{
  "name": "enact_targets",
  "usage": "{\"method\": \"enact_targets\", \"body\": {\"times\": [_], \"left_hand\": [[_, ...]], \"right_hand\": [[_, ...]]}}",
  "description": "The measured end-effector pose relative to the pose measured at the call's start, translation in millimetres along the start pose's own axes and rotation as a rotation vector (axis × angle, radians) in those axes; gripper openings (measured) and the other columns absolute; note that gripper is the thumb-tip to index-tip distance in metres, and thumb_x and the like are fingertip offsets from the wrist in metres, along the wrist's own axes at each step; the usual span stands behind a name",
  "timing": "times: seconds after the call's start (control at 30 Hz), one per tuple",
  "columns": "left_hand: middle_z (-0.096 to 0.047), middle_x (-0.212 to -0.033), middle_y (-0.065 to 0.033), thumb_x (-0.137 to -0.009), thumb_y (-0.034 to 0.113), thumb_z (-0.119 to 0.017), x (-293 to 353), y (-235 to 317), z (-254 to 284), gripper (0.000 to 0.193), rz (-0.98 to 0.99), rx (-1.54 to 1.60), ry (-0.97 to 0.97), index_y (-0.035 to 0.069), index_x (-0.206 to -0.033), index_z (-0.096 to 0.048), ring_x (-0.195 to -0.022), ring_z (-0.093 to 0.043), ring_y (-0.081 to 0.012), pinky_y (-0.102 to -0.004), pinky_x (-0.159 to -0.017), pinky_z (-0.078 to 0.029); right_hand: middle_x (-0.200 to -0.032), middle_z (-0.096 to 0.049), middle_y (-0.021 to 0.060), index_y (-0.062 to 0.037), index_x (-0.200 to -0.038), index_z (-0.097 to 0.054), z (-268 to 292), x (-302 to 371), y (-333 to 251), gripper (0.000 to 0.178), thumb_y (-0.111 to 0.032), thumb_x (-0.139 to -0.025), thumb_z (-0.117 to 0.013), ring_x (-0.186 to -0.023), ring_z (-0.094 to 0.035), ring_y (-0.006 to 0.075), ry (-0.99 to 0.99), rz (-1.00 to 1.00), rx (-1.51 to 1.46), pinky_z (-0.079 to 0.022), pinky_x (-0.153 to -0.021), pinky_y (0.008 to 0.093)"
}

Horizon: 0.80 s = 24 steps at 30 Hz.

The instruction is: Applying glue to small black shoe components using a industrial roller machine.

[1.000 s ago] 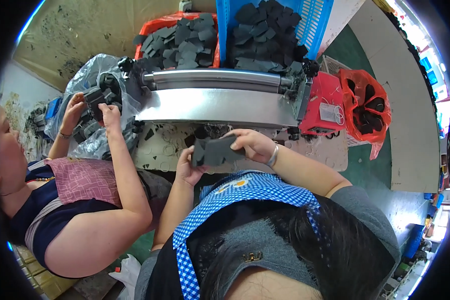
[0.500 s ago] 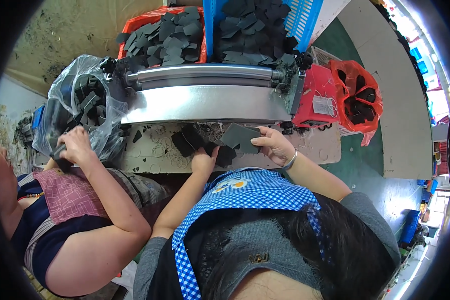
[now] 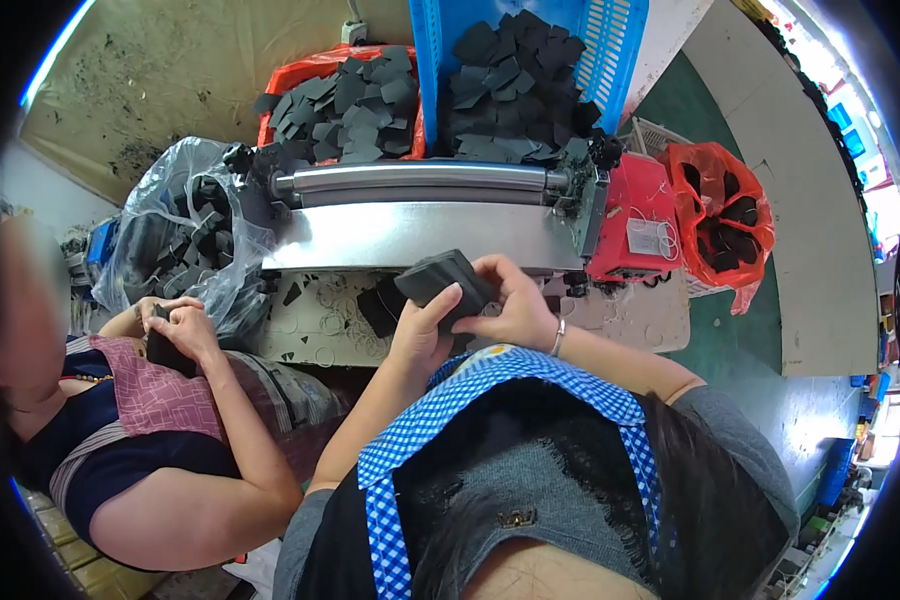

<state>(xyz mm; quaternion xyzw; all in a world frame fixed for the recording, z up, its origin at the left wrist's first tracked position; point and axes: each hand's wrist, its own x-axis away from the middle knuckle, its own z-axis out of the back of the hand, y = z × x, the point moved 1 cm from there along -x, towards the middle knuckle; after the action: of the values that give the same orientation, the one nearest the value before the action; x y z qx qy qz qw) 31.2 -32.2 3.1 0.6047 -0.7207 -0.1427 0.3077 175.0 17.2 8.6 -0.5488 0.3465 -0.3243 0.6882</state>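
A stack of dark grey flat pieces (image 3: 448, 280) is held between my two hands, in front of the machine's metal plate. My left hand (image 3: 422, 328) grips it from the lower left, its thumb lying over the face. From the right, my right hand (image 3: 518, 305) closes on the stack's edge. Some more black pieces (image 3: 375, 308) lie on the table (image 3: 320, 330) just beyond my left hand, partly hidden by it.
A roller machine (image 3: 420, 180) with a red side housing (image 3: 642, 205) spans the table. Behind it, a red-lined container (image 3: 270, 120) and a blue crate (image 3: 610, 60) hold dark pieces. Bags flank it: clear (image 3: 135, 225), red (image 3: 760, 195). A co-worker's hands (image 3: 185, 325) hold something dark at left.
My hands have come together, and the piece in my right hand has joined the stack. The stack is lifted off the table. The co-worker's hands have come together lower down.
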Motion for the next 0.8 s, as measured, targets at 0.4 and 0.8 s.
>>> {"method": "enact_targets", "body": {"times": [0.4, 0.8], "left_hand": [[-0.056, -0.104, -0.0127, -0.076, 0.008, -0.064, -14, 28, -2, 0.038, 0.092, 0.118, -0.073, -0.002, -0.11, -0.05, -0.094, -0.057, -0.0233, -0.0382, -0.084, -0.047], [-0.053, -0.108, -0.0149, -0.075, 0.003, -0.061, -35, 44, 17, 0.042, 0.026, -0.092, 0.176, -0.002, -0.113, -0.046, -0.098, -0.055, -0.0259, -0.0435, -0.082, -0.049]], "right_hand": [[-0.079, -0.061, 0.0047, 0.0004, -0.093, -0.059, 26, -31, 3, 0.022, -0.008, -0.075, -0.067, -0.064, -0.055, 0.0088, -0.119, -0.596, -0.487, -0.042, -0.055, 0.0188], [-0.076, -0.06, 0.0095, 0.0, -0.089, -0.054, 51, -49, 35, 0.018, -0.017, -0.085, -0.057, -0.067, -0.062, 0.0135, 0.11, -0.915, -0.404, -0.05, -0.056, 0.0222]]}}
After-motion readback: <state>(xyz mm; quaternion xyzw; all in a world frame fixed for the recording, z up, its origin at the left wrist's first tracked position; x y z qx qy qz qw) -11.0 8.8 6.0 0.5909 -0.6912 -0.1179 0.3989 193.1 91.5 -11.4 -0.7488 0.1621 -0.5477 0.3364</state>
